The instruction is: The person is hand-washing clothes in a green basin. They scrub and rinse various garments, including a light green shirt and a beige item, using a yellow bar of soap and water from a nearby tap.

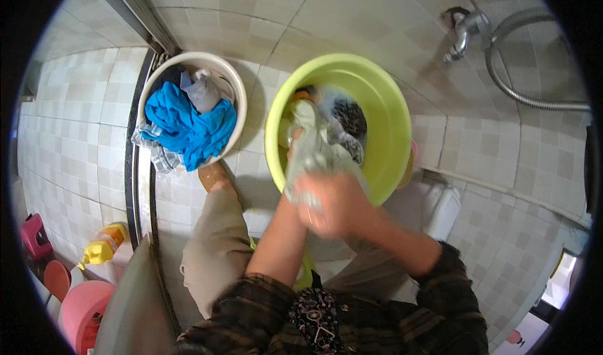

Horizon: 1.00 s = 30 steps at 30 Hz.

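Observation:
Over the near part of a yellow-green plastic tub [395, 119] is a wet, pale green-white cloth [308, 143]. My right hand [330, 202], blurred by motion, is closed on a bunched part of this cloth near the tub's front rim. My left hand [294, 143] reaches into the tub under the same cloth, which covers most of it; how its fingers are set is hidden. Deeper in the tub lie a dark patterned cloth [349, 117] and an orange and black item [306, 92], with cloudy, sudsy water around them.
Left of the tub, a cream basin [240, 96] holds blue cloth [188, 124] and other garments. A metal tap [464, 34] with a shower hose [523, 101] is on the right wall. A yellow bottle [104, 244], pink bucket [87, 303] and pink stool [36, 236] stand lower left.

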### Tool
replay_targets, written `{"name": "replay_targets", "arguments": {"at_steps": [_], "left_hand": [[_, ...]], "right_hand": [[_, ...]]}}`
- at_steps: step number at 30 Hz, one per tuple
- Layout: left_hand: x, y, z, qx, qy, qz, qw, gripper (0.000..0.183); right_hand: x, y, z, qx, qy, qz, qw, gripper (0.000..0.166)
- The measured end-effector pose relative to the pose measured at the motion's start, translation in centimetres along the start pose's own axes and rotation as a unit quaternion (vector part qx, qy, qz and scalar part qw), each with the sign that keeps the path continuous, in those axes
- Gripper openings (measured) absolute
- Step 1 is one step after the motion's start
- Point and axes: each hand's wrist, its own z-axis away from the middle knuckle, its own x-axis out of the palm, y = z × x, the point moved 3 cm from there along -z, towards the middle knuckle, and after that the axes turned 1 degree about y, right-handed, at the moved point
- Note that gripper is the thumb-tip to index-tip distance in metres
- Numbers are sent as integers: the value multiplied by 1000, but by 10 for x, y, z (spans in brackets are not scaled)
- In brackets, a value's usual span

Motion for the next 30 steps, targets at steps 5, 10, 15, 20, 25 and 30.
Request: {"name": "replay_targets", "arguments": {"at_steps": [5,10,15,20,25,30], "left_hand": [[1,-16,14,-72,230,-155,958,45],[-2,1,23,91,240,-306,917,50],[16,5,27,61,308,-315,896,68],[-1,3,10,6,307,-314,898,84],[21,5,9,-22,203,-70,976,85],[16,10,-2,0,80,11,997,65]], "right_hand": [[-7,178,-53,273,55,227,933,24],[21,159,-45,249,-19,189,950,48],[115,225,-36,258,-260,287,885,48],[91,235,-65,414,-71,36,907,21],[24,205,-45,341,150,-259,891,17],[-27,31,2,205,24,-156,966,14]]}}
